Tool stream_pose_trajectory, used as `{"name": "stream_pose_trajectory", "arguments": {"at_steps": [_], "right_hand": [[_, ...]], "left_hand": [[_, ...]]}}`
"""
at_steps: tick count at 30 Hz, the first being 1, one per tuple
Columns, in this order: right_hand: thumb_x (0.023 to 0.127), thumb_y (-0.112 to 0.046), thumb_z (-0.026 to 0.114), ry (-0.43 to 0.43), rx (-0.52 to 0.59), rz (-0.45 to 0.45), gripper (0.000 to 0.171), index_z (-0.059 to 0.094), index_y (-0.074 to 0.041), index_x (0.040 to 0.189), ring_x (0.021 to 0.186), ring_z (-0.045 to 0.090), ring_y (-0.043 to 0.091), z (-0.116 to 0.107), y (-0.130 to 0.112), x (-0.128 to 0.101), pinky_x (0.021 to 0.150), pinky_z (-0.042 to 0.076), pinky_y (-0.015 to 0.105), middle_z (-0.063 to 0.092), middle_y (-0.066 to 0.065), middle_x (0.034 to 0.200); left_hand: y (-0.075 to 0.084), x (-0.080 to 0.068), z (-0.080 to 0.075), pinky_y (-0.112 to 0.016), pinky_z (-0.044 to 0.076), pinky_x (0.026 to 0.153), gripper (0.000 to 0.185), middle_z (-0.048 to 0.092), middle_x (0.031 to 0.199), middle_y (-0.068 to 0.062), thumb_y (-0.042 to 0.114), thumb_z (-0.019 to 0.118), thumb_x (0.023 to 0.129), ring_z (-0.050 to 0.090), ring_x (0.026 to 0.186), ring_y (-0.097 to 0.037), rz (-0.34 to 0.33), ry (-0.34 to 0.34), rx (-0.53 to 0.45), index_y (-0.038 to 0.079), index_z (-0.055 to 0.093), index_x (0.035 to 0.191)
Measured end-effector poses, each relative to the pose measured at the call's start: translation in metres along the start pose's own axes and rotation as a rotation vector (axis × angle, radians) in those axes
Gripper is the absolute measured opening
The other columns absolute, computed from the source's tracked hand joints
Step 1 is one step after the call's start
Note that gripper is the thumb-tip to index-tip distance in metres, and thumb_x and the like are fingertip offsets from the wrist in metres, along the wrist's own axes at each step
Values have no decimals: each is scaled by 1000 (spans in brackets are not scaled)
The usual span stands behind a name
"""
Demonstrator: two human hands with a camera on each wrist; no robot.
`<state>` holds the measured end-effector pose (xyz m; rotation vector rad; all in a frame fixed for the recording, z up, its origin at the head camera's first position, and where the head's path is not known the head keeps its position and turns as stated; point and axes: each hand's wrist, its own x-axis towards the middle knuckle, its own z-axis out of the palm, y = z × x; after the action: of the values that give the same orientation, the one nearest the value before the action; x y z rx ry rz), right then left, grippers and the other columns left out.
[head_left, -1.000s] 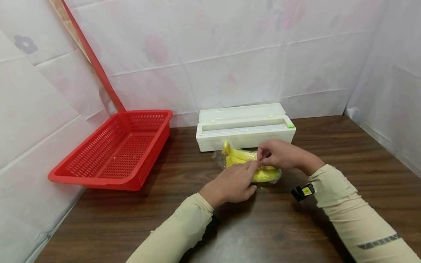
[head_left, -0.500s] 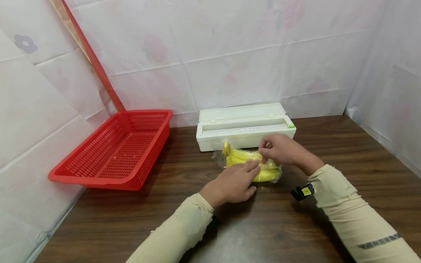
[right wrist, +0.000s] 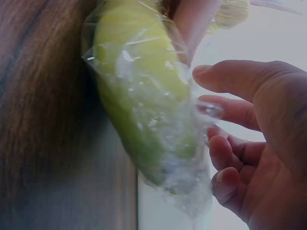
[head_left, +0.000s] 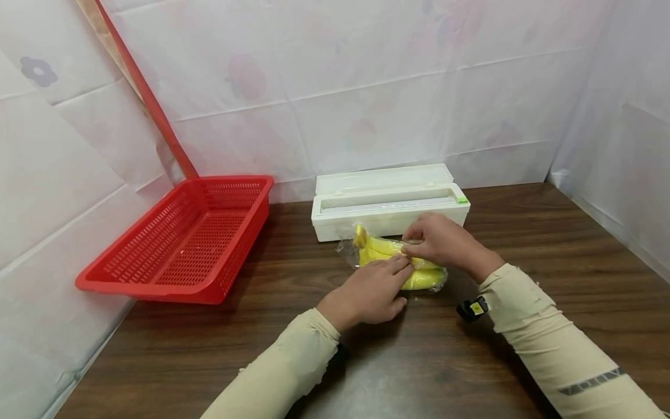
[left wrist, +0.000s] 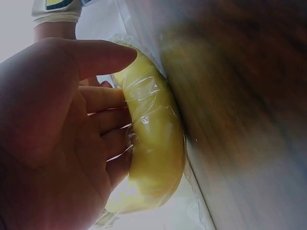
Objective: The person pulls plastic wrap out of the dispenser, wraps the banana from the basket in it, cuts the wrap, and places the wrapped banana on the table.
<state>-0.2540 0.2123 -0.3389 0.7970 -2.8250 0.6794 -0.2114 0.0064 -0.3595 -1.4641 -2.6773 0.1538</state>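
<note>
A bunch of yellow bananas (head_left: 424, 279) in clear plastic film lies on the wooden table, its stem end to the left. My left hand (head_left: 369, 291) rests across the near side of it with straight fingers. In the left wrist view those fingers lie along the wrapped bananas (left wrist: 158, 143), the thumb over the near one. At the far right side, my right hand (head_left: 442, 241) touches the wrap with its fingertips. The right wrist view has its thumb and forefinger apart beside the crinkled film (right wrist: 182, 167), the other fingers bent.
Behind the bananas stands a long white cling film box (head_left: 389, 221), lid raised, a roll inside. A red perforated basket (head_left: 173, 289) sits at the left. Patterned white sheets (head_left: 366, 87) hang behind the table.
My right hand first pinched at the film beside the left fingertips, drew back slightly right, then moved left again onto the wrap. The left hand has stayed almost still on the bananas.
</note>
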Motion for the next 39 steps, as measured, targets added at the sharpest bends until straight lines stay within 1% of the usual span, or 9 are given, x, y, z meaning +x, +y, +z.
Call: {"name": "stream_pose_trajectory", "arguments": {"at_steps": [6,9,12,17,20,24,30,34,39], "right_hand": [[89,-18,74,9,-3,-31,9,80,-14,93,78,54,14,2,-1,-1,68,46,35,64,-3,89],[89,-21,76,2,-12,-27,11,79,-13,96,78,53,15,2,-3,-1,68,46,35,64,-1,92],[88,-23,76,4,-53,-19,14,77,-13,98,80,54,16,3,-5,-2,70,47,36,63,1,96],[90,-16,68,58,-122,-20,6,74,-14,91,81,57,17,4,-5,-2,72,49,37,62,0,93],[91,-12,64,93,-126,-19,10,73,-14,87,79,57,16,3,-4,-1,71,50,37,62,-1,88],[91,-10,63,113,-80,-2,11,73,-12,88,76,59,15,1,-3,0,71,51,37,65,-2,84],[93,-10,67,101,58,41,8,74,-10,89,75,63,13,-1,-4,-1,70,52,37,69,-3,81],[94,-11,69,100,117,45,7,75,-7,91,73,62,13,-3,-5,-2,68,52,36,70,-1,81],[94,-11,69,86,185,45,7,75,-8,90,72,61,14,-5,-7,-2,66,50,33,71,0,81]], "left_hand": [[0,1,1,-34,30,115,62,38,157,-8,33,58,100,34,145,-21,1,6,-3,6,40,152],[0,0,1,-34,31,115,61,39,156,-8,34,58,99,34,145,-20,3,9,2,6,41,152],[0,0,0,-34,31,115,61,40,156,-8,34,58,100,34,145,-21,2,7,6,6,42,151],[0,-1,0,-33,29,115,61,38,157,-8,33,57,100,33,145,-21,-1,-2,-9,7,40,152],[0,-1,0,-33,29,116,61,36,158,-9,33,56,101,32,146,-22,-3,-8,-22,7,39,153],[0,-2,-1,-32,29,116,62,34,160,-10,32,56,101,31,146,-22,-2,-8,-22,6,37,154],[1,-1,-1,-33,29,116,63,34,160,-10,32,57,100,32,146,-22,-3,-5,-15,7,37,154],[1,-1,-1,-33,28,116,63,34,160,-9,32,57,99,32,146,-21,-8,-4,-5,7,38,154],[2,0,0,-32,27,116,63,34,160,-8,32,57,99,32,146,-19,-15,-13,1,8,38,154]]}}
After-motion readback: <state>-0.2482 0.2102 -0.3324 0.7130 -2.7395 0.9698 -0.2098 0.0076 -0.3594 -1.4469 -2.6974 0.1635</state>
